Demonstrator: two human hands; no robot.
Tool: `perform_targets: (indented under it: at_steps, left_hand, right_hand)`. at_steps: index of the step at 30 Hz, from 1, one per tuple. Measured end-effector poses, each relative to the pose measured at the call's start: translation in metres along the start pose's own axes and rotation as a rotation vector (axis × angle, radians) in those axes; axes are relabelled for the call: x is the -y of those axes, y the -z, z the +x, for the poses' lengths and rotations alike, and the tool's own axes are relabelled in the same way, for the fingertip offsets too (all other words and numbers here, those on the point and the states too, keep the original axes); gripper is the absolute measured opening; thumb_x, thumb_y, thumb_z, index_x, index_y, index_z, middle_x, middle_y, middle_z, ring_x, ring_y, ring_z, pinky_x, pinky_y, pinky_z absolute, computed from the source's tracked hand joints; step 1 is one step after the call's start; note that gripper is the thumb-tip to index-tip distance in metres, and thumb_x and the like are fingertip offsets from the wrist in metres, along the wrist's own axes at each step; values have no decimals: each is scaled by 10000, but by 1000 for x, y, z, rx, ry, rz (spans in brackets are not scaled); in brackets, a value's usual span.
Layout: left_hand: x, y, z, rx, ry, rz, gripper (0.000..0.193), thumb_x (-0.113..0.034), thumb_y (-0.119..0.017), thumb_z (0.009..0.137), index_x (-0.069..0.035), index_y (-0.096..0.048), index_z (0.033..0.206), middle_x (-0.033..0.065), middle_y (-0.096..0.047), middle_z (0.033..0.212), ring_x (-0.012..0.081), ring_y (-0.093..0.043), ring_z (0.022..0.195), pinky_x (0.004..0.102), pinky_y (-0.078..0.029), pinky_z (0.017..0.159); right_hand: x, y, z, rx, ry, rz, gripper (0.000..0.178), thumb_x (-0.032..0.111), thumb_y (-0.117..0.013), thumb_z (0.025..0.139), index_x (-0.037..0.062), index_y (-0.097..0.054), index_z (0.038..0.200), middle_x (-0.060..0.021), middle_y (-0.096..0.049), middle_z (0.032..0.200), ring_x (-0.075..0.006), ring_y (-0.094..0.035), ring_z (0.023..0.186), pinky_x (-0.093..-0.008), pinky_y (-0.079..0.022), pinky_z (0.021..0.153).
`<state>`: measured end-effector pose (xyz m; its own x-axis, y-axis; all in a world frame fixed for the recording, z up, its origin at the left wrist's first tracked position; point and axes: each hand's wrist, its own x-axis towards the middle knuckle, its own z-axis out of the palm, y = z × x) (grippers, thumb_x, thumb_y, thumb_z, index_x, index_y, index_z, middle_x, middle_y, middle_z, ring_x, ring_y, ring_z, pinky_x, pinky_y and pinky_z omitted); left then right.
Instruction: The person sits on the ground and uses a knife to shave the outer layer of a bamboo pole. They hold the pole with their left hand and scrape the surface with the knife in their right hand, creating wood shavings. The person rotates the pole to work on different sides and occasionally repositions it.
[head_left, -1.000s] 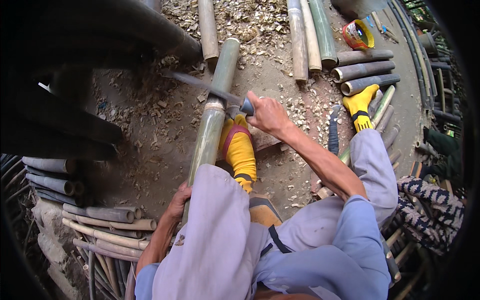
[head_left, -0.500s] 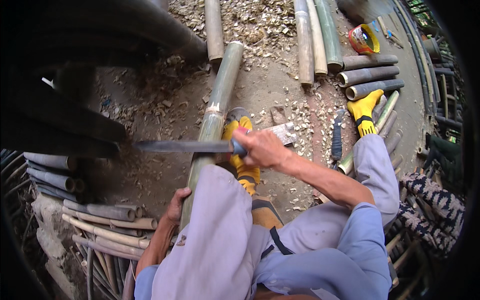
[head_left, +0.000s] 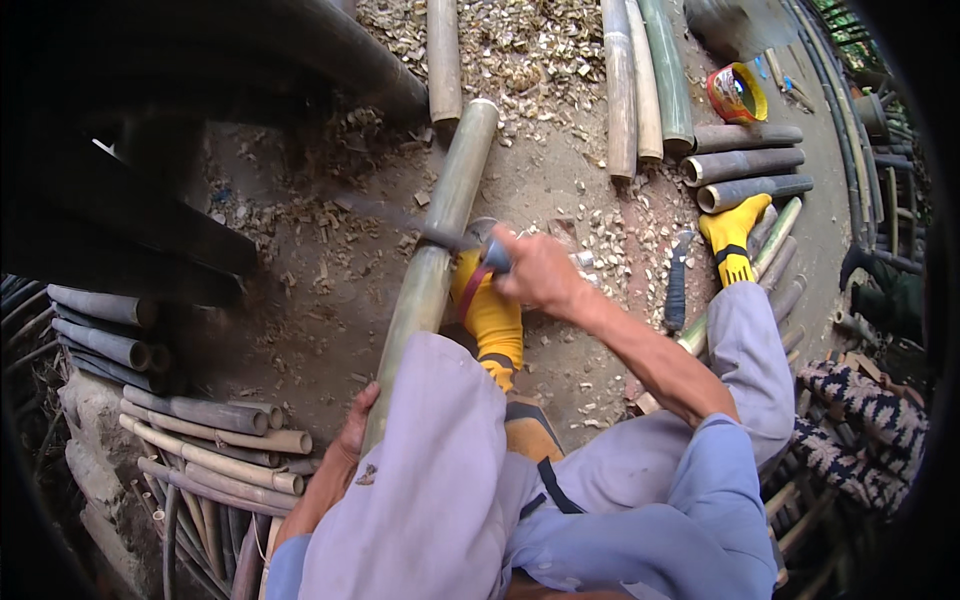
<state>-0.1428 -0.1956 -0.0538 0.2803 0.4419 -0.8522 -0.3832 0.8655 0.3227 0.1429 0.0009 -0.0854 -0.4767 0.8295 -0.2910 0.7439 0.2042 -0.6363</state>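
Observation:
A green bamboo pole (head_left: 415, 300) slants away from me, its lower part beside and partly behind my left knee. My left hand (head_left: 356, 420) wraps the pole's near end, its fingers partly hidden. In my right hand (head_left: 545, 272) is a long-bladed knife (head_left: 445, 238) with a dark handle and a red strap hanging from it. Motion blurs the blade, which lies across the pole at a ringed joint. My yellow-covered left foot (head_left: 495, 320) is right beside the pole, under the knife hand.
Cut bamboo pieces lie in stacks at left (head_left: 215, 415) and right (head_left: 750, 165). A hooked knife (head_left: 677, 285) with a wrapped handle rests near my right foot (head_left: 735, 230). Wood chips (head_left: 520, 75) cover the ground, near a red-yellow tub (head_left: 736, 92). Dark poles (head_left: 370, 75) fill the upper left.
The knife has swung from lying level above the pole to an angle, its blade now farther up at the joint. My left hand keeps its place on the pole.

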Motion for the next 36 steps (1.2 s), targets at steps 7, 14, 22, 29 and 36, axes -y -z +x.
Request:
perform_targets:
  at_steps: [7, 14, 22, 29, 36]
  left_hand:
    - [0, 1, -2, -17, -10, 41, 571, -421, -599, 837, 0, -553, 1220, 136, -629, 1125, 224, -594, 1012, 348, -466, 896]
    - [6, -8, -8, -79, -411, 750, 596, -392, -626, 818, 19, -535, 1239, 155, -617, 1149, 246, -575, 1057, 368, -440, 935]
    - [-121, -106, 71, 15, -765, 928, 646, -338, -696, 760, 11, -522, 1274, 151, -618, 1118, 231, -589, 1024, 367, -456, 912]
    - [-151, -226, 113, 223, -1274, 516, 500, -43, -601, 855, 4, -446, 1328, 146, -527, 1254, 210, -533, 1152, 337, -448, 962]
    - [-56, -179, 129, -12, -964, 676, 345, -88, -620, 856, 29, -559, 1175, 157, -613, 1120, 203, -614, 1023, 317, -506, 867]
  right_hand:
    - [-17, -9, 11, -76, -85, 81, 316, 173, -666, 713, 97, -463, 943, -193, -621, 661, -407, -640, 636, -496, -534, 598]
    - [9, -8, -49, -128, 59, 106, 305, 128, -675, 694, 73, -517, 949, -171, -590, 707, -317, -650, 661, -414, -529, 590]
    - [-22, 42, -89, -687, -335, 429, 246, 120, -686, 712, 23, -555, 897, -117, -654, 725, -210, -663, 671, -350, -524, 623]
    - [-39, 27, -131, -901, -410, 412, 284, 184, -682, 753, 6, -535, 918, -140, -636, 717, -267, -657, 646, -379, -515, 585]
    - [-68, -63, -187, -621, -559, 280, 389, 154, -687, 767, 13, -434, 1028, -223, -603, 838, -364, -650, 700, -457, -524, 584]
